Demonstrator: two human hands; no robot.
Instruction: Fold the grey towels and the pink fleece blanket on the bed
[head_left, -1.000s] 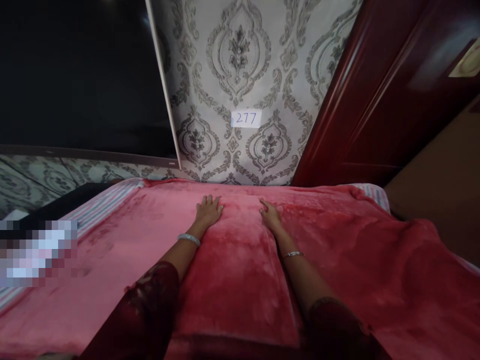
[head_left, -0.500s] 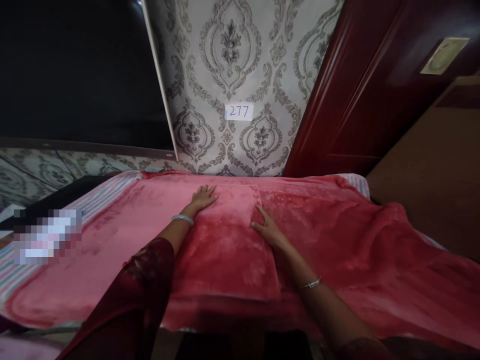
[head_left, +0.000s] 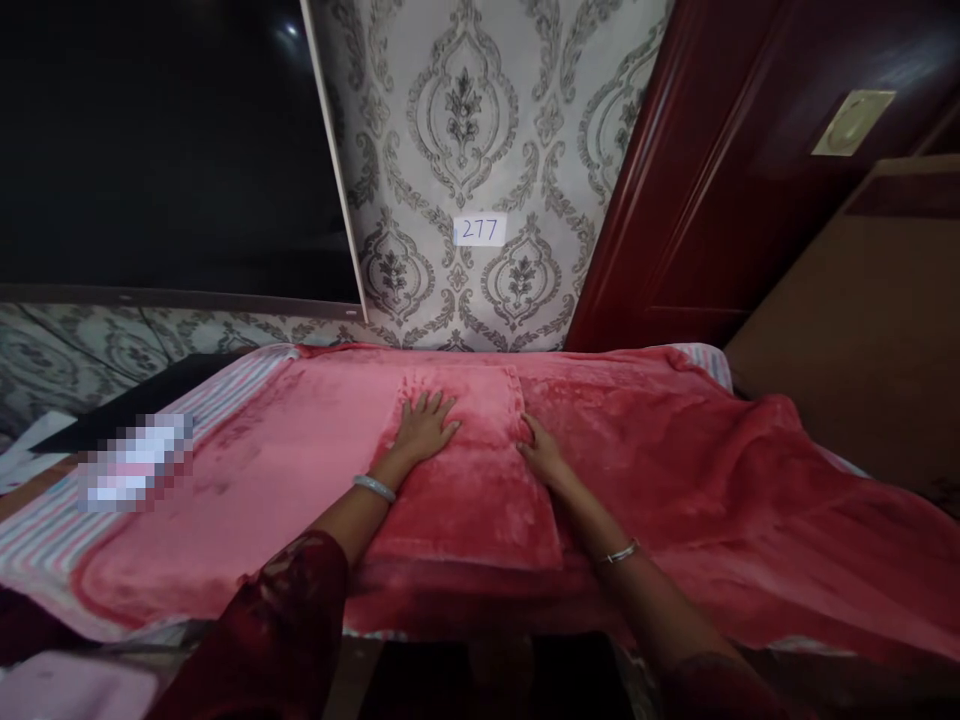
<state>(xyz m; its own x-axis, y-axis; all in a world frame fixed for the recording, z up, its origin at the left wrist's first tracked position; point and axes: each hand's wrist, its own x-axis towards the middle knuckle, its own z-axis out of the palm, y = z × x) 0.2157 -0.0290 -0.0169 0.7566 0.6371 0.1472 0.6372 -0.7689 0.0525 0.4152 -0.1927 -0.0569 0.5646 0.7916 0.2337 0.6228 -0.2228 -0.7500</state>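
Two hands (head_left: 425, 427) (head_left: 541, 450) on red blanket (head_left: 675, 480)

A wallpapered wall (head_left: 465, 130) bars passage beyond the red blanket (head_left: 675, 480).

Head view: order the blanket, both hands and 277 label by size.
Red fleece blanket, largest; left hand and right hand, too alike to rank; paper 277 label, smallest, but farther from camera, so unsure.

Fleece blanket (head_left: 660, 480) is lying over the bed (head_left: 45, 540), folded flap (head_left: 472, 500) sitting at 12 o'clock. Left hand (head_left: 424, 428) is resting on flap, right hand (head_left: 541, 450) along its right edge. Paper label (head_left: 480, 230) is sticking to wall (head_left: 457, 120) ahead, dark panel (head_left: 165, 150) hanging at 11 o'clock, door (head_left: 660, 200) standing at 1 o'clock, blurred object (head_left: 135, 465) lying on bed at 10 o'clock.
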